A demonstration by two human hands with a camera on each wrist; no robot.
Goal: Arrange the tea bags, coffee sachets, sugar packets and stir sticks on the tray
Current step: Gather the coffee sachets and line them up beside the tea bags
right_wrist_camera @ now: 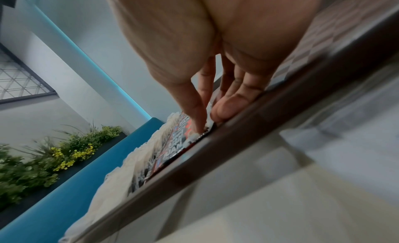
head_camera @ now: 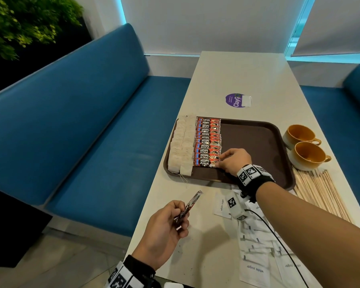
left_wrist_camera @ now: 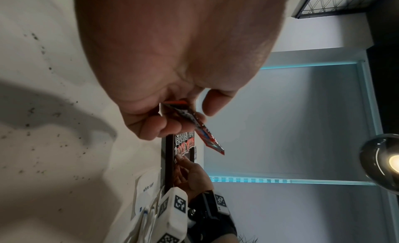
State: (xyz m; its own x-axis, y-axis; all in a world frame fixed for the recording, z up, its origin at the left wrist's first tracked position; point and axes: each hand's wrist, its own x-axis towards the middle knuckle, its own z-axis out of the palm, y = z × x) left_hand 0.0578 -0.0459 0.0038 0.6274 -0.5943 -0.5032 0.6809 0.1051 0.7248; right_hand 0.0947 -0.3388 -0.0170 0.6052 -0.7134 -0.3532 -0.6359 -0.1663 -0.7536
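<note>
1. The right hand [head_camera: 234, 161] hides the nearest coffee sachet's [head_camera: 206, 162] end; whether the fingers pinch or press it is unclear.
2. The left hand [head_camera: 166, 229] at 7 o'clock pinches a tilted sachet [head_camera: 192, 202] above the table [head_camera: 195, 246].
3. On the tray [head_camera: 256, 142], the tea bags [head_camera: 180, 146] and sachet row lie at 9 o'clock.
4. The sugar packets [head_camera: 256, 246] are partly covered at 5 o'clock; the stir sticks [head_camera: 320, 190] lie at 3.
</note>
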